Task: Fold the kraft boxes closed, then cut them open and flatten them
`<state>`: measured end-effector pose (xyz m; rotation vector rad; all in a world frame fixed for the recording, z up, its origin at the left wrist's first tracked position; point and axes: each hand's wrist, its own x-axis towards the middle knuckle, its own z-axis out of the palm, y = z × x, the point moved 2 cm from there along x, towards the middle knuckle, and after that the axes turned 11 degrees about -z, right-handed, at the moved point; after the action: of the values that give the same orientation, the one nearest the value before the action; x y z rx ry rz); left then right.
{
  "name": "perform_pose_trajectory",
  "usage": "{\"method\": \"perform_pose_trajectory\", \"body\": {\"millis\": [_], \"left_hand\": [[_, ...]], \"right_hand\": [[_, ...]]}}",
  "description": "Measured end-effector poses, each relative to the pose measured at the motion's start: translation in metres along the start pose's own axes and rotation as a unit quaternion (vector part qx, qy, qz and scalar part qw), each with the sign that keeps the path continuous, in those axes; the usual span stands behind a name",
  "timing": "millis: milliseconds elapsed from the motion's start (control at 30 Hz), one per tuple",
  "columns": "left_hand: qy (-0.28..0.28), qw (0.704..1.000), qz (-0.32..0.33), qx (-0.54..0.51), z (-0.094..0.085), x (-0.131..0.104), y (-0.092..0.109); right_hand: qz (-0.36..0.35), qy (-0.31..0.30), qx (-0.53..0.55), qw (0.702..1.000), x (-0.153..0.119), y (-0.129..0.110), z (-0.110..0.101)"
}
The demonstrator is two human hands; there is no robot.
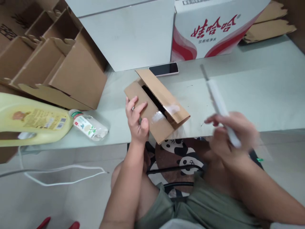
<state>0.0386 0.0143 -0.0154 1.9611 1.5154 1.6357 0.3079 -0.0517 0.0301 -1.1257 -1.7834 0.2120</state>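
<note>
My left hand [137, 122] grips a small brown cardboard box [152, 122] at its near left side, fingers spread over the panel. The box is tilted at the table's front edge; a dark gap runs along its top between two flaps, and clear tape shows on both. To the right, apart from the box, my right hand [232, 133] is closed around a white utility knife [218, 98] with its narrow grey blade pointing up and away. Motion blurs this hand and the knife. Whatever is inside the box is too dark to make out.
Behind the box lies a phone [164, 69] before white cartons [133, 35]. A divided cardboard carton [73, 70], a clear bottle [89, 125] and a yellow jug [35, 119] stand or lie left. Flattened cardboard [269, 30] is at the back right of the table [269, 82].
</note>
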Motion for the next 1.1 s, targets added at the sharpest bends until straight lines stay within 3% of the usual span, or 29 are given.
{"method": "perform_pose_trajectory", "body": {"millis": [67, 167, 233, 333, 433, 533, 633, 700, 767, 967, 1100], "left_hand": [[-0.010, 1.000, -0.011, -0.001, -0.004, 0.001, -0.006], [-0.033, 0.999, -0.025, -0.001, -0.010, 0.004, -0.013], [-0.040, 0.999, -0.032, -0.008, -0.015, 0.004, -0.017], [-0.036, 0.997, -0.059, -0.033, -0.020, 0.005, -0.026], [-0.016, 0.993, -0.100, -0.065, -0.024, 0.003, -0.038], [-0.006, 0.978, -0.193, -0.079, -0.027, 0.001, -0.051], [-0.012, 0.937, -0.323, -0.131, -0.028, -0.002, -0.062], [-0.015, 0.909, -0.369, -0.193, -0.028, -0.004, -0.064], [-0.027, 0.898, -0.368, -0.237, -0.027, -0.005, -0.062], [-0.098, 0.928, -0.297, -0.203, -0.023, -0.011, -0.059], [-0.077, 0.931, -0.320, -0.159, -0.027, -0.014, -0.063]], "right_hand": [[0.013, -0.012, -0.057, 0.998, 0.016, 0.020, 0.023], [0.097, -0.121, -0.160, 0.975, 0.026, 0.053, 0.051], [0.150, -0.188, -0.196, 0.951, 0.025, 0.070, 0.060], [0.177, -0.241, -0.221, 0.928, 0.021, 0.078, 0.064], [0.171, -0.238, -0.241, 0.925, 0.019, 0.074, 0.065], [0.129, -0.233, -0.222, 0.938, 0.016, 0.066, 0.070], [0.062, -0.248, -0.160, 0.953, 0.013, 0.062, 0.077], [0.029, -0.243, -0.114, 0.963, 0.015, 0.062, 0.081], [0.015, -0.229, -0.053, 0.972, 0.020, 0.064, 0.085], [0.060, -0.198, 0.124, 0.971, 0.038, 0.067, 0.099], [0.137, -0.150, 0.224, 0.953, 0.038, 0.064, 0.106]]}}
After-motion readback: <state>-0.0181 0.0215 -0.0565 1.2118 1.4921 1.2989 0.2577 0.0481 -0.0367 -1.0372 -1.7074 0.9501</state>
